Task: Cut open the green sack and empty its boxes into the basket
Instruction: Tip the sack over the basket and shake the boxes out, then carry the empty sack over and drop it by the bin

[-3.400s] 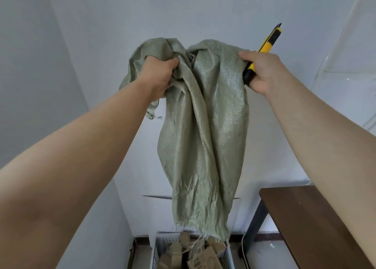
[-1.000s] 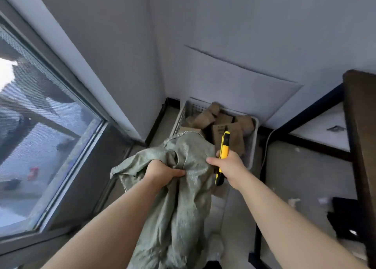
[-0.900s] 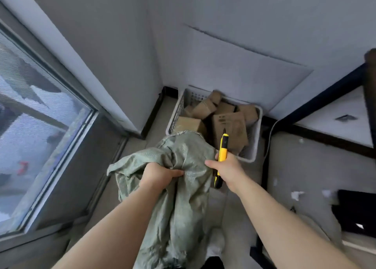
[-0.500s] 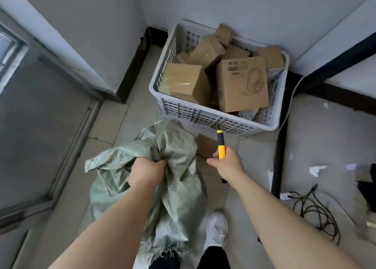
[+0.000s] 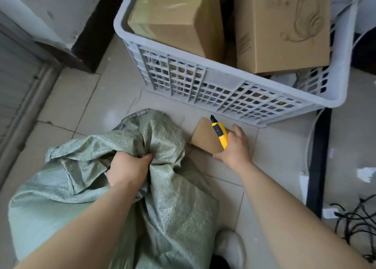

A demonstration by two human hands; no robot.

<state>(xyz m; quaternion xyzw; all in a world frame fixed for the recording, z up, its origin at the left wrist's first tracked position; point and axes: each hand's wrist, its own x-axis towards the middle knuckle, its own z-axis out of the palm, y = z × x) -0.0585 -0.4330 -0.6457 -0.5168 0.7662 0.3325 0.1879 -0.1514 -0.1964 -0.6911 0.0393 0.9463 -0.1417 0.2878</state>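
Note:
The limp green woven sack (image 5: 162, 187) lies bunched on the tiled floor in front of me. My left hand (image 5: 128, 167) grips a fistful of its fabric. My right hand (image 5: 236, 146) holds a yellow utility knife (image 5: 220, 134), blade tip out, and its fingers and thumb close around a small cardboard box (image 5: 205, 138) that lies on the floor just outside the basket. The white plastic basket (image 5: 213, 85) stands ahead, holding several cardboard boxes, among them a large one (image 5: 282, 28) with a printed drawing.
A dark baseboard and wall corner (image 5: 91, 35) stand at the left. A black table leg (image 5: 319, 163) runs down the right, with tangled black cables (image 5: 356, 224) and paper scraps (image 5: 366, 174) beyond it. My white shoe (image 5: 232, 246) is below the sack.
The view has dropped close to the floor. Both hands came down with the sack; my right hand, still holding the knife, has reached the small box on the floor by the basket.

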